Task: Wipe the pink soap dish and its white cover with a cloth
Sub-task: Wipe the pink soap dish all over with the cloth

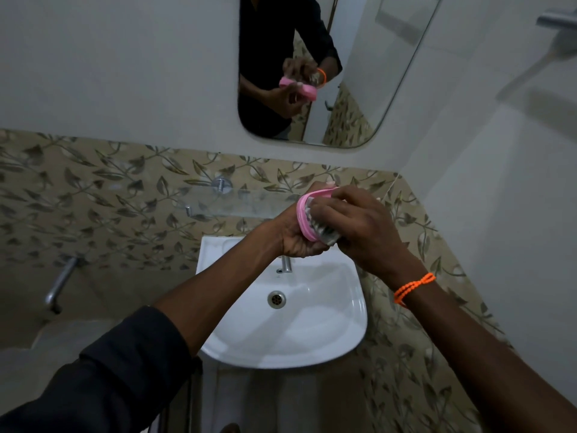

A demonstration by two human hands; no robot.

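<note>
Soap dish: pink soap dish (pixel 302 220), oval with a ribbed rim, tilted on edge with its open side facing the right hand, held above the white sink (pixel 312 326).
Left hand: left hand (pixel 296 237) cups the dish from below and behind, grip curled round it.
Right hand: right hand (pixel 359 226) has its fingers curled round a pale, bunched cloth (pixel 324 234), pressing it into the dish.
Cloth: greyish-white, blurred, poking out below the right grip.
Wrist: orange thread band (pixel 412 287) on the right wrist.
Mirror: mirror (pixel 359 89) above the hands reflects both hands and the dish.
</note>
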